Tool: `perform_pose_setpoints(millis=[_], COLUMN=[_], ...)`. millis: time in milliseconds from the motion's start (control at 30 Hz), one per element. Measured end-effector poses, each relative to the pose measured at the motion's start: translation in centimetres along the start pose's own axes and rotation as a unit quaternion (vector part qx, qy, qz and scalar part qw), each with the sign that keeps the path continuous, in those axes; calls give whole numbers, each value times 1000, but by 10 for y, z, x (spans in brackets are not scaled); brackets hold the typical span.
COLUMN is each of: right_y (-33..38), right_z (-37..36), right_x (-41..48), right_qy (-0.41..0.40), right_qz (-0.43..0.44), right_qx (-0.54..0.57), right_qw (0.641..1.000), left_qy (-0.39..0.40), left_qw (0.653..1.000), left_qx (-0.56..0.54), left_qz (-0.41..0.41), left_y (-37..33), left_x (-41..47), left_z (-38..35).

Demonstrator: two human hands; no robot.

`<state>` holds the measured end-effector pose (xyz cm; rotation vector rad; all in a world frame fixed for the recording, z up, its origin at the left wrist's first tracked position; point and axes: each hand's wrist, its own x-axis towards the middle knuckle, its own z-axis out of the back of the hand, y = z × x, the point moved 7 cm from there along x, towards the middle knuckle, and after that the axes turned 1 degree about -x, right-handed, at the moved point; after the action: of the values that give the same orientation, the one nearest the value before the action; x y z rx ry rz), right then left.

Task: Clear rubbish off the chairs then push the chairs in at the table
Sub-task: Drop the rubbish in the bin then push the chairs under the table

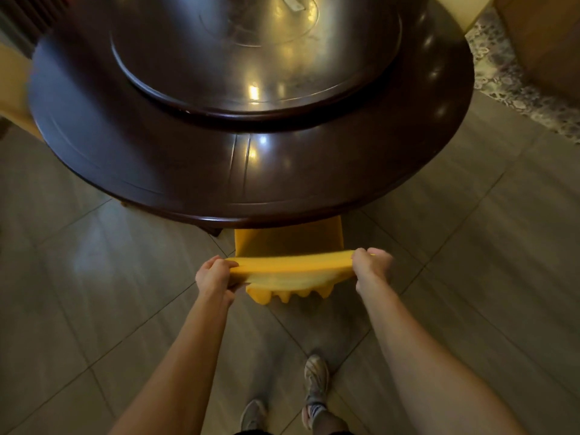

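A chair in a yellow fabric cover (292, 268) stands at the near edge of a round dark wooden table (194, 171). Most of its seat is hidden under the tabletop. My left hand (216, 277) grips the left end of the backrest top. My right hand (370, 266) grips the right end. The cover's scalloped hem hangs below the backrest. No rubbish shows on the visible strip of the seat.
A large glass turntable (257, 54) sits on the table's middle. Other yellow chairs (14, 98) show at the far left and top right. The floor is grey tile, with a patterned strip (514, 80) at the right. My feet (315, 381) are just behind the chair.
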<state>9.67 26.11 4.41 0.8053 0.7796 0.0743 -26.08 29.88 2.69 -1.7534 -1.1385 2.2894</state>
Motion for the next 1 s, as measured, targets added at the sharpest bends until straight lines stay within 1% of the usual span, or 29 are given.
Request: perform_pose_setpoints(millis=[133, 233, 367, 600, 700, 767, 800, 833, 867, 900, 933, 967, 1000], right_y=[20, 33, 50, 60, 63, 68, 73, 80, 90, 104, 123, 145, 171], right_z=[-10, -14, -24, -32, -31, -29, -28, -29, -31, -35, -41, -48, -56], right_x=[17, 28, 39, 51, 52, 52, 51, 51, 50, 49, 47, 43, 36], right_qy=[28, 32, 42, 27, 17, 19, 23, 30, 37, 39, 37, 34, 32], right_qz=[10, 22, 25, 9, 18, 32, 42, 61, 88, 127, 171, 217, 259], right_qx=[-52, -88, -104, -147, -169, -213, -247, -291, -332, -368, -394, -410, -412], right_qw=[998, 995, 993, 989, 985, 976, 968, 954, 939, 920, 902, 885, 873], left_qy=[-20, -25, -26, -33, -11, 4, 3, -2, -12, -22, -30, -35, -38], left_qw=[1000, 1000, 1000, 999, 999, 992, 983, 963, 927, 883, 842, 808, 781], left_qx=[-7, -10, -10, 1, 43, 118, 178, 261, 358, 441, 498, 531, 545], left_qz=[-9, -9, -6, -3, -20, -31, -44, -72, -113, -158, -207, -255, -302], left_y=[-13, -18, -28, -29, -33, -40, -46, -56, -70, -86, -104, -125, -148], left_x=[6, 10, 14, 22, 23, 22, 21, 19, 16, 11, 5, -2, -10], left_z=[-16, -27, -43, -49, -50, -50, -49, -50, -52, -57, -65, -75, -86])
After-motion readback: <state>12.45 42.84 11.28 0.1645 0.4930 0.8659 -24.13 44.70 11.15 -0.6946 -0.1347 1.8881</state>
